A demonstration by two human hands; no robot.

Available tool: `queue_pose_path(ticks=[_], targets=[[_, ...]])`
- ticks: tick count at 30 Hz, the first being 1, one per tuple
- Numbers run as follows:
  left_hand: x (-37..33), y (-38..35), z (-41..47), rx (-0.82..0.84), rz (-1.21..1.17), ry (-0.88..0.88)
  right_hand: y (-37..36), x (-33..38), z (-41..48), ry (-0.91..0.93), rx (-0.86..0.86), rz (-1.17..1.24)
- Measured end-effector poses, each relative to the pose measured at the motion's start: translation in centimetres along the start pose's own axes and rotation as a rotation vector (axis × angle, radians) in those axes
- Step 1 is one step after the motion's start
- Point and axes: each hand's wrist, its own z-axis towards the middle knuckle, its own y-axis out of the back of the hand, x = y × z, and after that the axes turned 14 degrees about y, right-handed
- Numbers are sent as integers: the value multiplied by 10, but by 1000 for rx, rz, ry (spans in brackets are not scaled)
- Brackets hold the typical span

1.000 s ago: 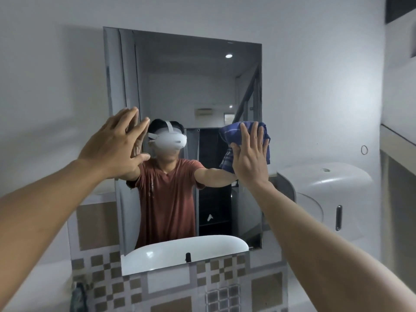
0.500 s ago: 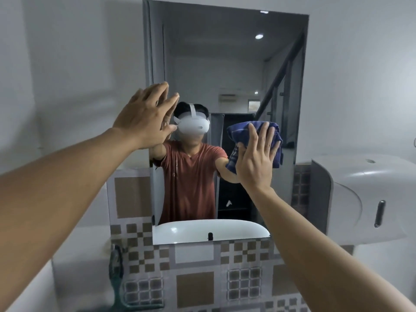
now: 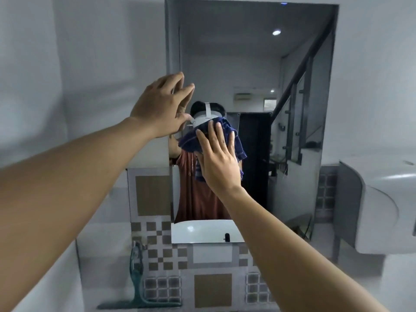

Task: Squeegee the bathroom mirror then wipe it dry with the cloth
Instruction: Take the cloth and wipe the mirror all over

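Note:
The tall rectangular mirror (image 3: 249, 64) hangs on the white wall ahead. My right hand (image 3: 217, 162) lies flat against its middle, fingers spread, pressing a dark blue checked cloth (image 3: 191, 140) onto the glass. The cloth bunches out above and to both sides of the fingers. My left hand (image 3: 163, 106) rests with its fingers apart on the mirror's left edge, holding nothing. A green squeegee (image 3: 137, 273) leans against the tiled wall at the lower left, away from both hands.
A white wall dispenser (image 3: 380, 208) sticks out at the right, close to the mirror's edge. Brown and grey patterned tiles (image 3: 212, 293) cover the wall below the mirror. The white basin shows only as a reflection in the mirror.
My right hand has slid the cloth leftward across the glass, from the mirror's right side to its middle. The left hand stays at the left edge. The view has shifted left and down.

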Motion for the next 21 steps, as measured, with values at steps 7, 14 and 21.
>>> queue_pose_path(ticks=[7, 14, 21], targets=[[0, 2, -1, 12, 10, 5, -15, 28, -8, 276, 139, 16], [-1, 1, -1, 9, 2, 8, -14, 28, -31, 542, 335, 20], [-21, -8, -22, -64, -81, 160, -1, 16, -59, 549, 407, 8]])
